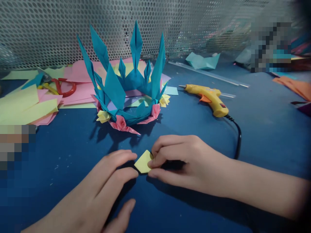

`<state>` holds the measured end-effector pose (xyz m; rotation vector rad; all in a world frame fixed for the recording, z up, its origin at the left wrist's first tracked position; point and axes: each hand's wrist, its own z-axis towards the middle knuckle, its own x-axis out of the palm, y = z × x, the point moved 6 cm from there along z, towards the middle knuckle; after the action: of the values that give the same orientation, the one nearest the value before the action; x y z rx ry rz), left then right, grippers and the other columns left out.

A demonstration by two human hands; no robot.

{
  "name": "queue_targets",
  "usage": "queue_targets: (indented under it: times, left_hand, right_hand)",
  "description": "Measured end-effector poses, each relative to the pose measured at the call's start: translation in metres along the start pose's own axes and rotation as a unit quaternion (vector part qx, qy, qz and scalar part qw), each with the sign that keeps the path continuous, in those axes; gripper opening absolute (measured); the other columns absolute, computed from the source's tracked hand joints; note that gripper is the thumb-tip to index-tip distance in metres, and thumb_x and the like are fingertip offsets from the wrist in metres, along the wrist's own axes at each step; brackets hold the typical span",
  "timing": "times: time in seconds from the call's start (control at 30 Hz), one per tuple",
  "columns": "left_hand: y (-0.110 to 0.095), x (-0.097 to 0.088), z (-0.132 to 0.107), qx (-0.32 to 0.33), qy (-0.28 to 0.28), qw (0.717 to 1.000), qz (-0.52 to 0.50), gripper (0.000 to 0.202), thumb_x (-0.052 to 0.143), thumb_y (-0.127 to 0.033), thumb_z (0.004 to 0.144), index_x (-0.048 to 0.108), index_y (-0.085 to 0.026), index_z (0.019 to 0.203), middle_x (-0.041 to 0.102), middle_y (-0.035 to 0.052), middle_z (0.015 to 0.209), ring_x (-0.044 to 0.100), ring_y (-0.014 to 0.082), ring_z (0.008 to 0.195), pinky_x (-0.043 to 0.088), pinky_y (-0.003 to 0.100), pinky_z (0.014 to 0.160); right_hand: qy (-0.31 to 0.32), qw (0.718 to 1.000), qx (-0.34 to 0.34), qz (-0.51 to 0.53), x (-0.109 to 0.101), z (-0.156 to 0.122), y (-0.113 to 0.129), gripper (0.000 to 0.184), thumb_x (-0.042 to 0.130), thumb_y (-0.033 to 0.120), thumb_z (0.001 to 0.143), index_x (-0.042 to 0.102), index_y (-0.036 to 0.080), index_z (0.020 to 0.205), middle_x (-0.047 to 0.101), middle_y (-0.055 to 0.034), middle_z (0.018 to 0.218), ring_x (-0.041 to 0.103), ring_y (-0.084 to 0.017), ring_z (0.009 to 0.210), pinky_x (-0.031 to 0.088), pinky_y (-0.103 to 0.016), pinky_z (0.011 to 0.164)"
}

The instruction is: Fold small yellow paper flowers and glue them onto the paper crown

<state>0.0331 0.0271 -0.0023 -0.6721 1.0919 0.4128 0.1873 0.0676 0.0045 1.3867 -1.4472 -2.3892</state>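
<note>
The yellow paper piece [143,161] lies flat on the blue bench [267,136], close in front of the person, between the two hands. It is small, folded into a kite or diamond shape, and looks thin and very light, so it should bend and crease at the least push and slide easily on the smooth surface. Its free corners and folded edges are the places to take hold; pressing on the flat middle would only pin it down.

The right hand [184,161] has its grip closed on the piece's right corner, thumb and forefinger pinched together on the paper. The left hand [104,191] rests on the bench with its fingers stretched out flat, the fingertips touching or just beside the left edge of the piece; its grip is apart and holds nothing.

Behind the hands stands a paper crown [126,94] of tall teal spikes, with small pink and yellow folded flowers round its base. To its right lies a yellow glue gun [210,98], its black cord trailing across the bench toward the right forearm. At the back left are loose sheets of paper [26,103] in pink and pale yellow, with red-handled scissors [64,87] on top. A perforated metal screen [48,29] closes off the back.
</note>
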Motion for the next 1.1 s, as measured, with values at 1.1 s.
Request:
queue_targets:
  times: [1.1]
  left_hand:
    - [0.011,-0.011,0.053,-0.265,-0.049,0.897,-0.35,0.023,0.058,-0.034,0.084,0.056,-0.019,0.066,0.052,-0.0049,0.061,0.045,0.0109,0.057,0.036,0.021,0.055]
  right_hand:
    - [-0.229,0.936,0.098,0.248,-0.006,-0.004,-0.003,0.016,0.063,0.028,0.081,0.062,0.016,0.07,0.06,-0.0004,0.065,0.054,-0.009,0.055,0.047,-0.021,0.051]
